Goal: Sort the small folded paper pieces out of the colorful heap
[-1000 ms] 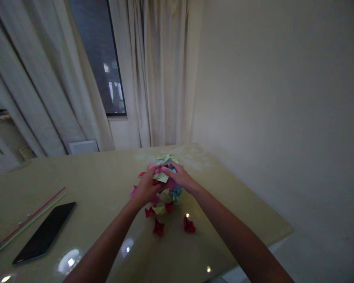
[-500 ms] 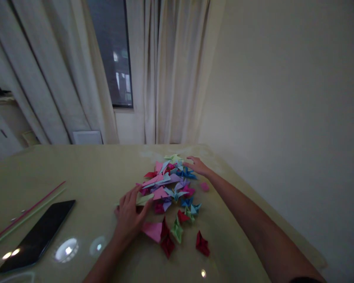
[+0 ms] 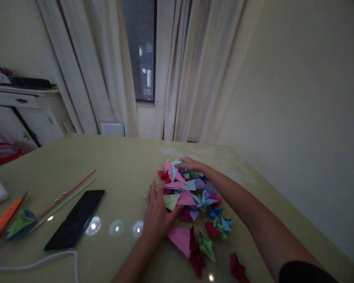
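Observation:
A pile of folded paper pieces [image 3: 186,198], several of them shaped like origami cranes, lies on the table in pink, blue, green, purple and red. At its left edge rests my left hand [image 3: 158,214], fingers spread, touching the pale green and pink pieces. My right hand [image 3: 192,164] reaches over the far end, its fingertips on a light blue folded piece [image 3: 174,169]; the fingers look stretched out. Nearer to me lie a large pink folded piece [image 3: 179,240], a green folded piece [image 3: 206,245] and dark red ones. One dark red piece [image 3: 237,267] sits apart at the front.
On the left of the table [image 3: 120,157] are a black phone [image 3: 75,220], a pink and a green thin stick [image 3: 65,203], an orange pen-like tool [image 3: 5,220] and a white cable [image 3: 35,265]. A wall [image 3: 306,118] borders the right side.
My view has turned left, bringing the orange tool and cable in. My right hand has come down from beside the pile's far end onto it. My left hand remains at the left edge.

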